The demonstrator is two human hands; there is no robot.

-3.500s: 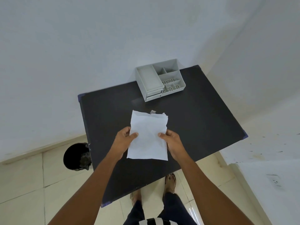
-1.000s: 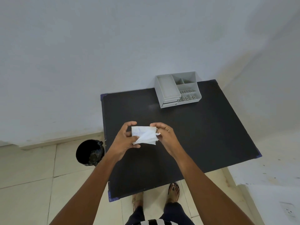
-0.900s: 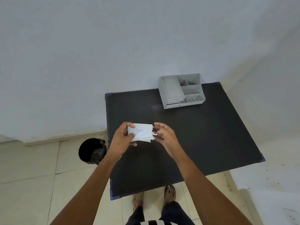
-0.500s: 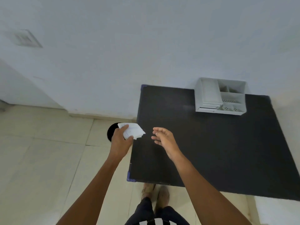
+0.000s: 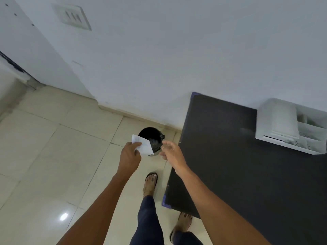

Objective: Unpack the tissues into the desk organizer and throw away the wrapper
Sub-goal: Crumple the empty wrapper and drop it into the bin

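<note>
Pale floor tiles (image 5: 53, 156) surrounded a black bin (image 5: 150, 138) beside the dark desk (image 5: 247, 174). His left hand (image 5: 130, 154) pinched the folded wrapper (image 5: 143, 146) just over it; the right hand (image 5: 170, 151) hung spread, empty. Disposal seemed underway: letting go above the opening came next.

Both bare arms stretched forward, left hand (image 5: 130, 154) palm down with fingers pinched closed on a folded white wrapper (image 5: 142, 146), right hand (image 5: 172, 152) just beside it, fingers loosely spread, holding nothing
</note>
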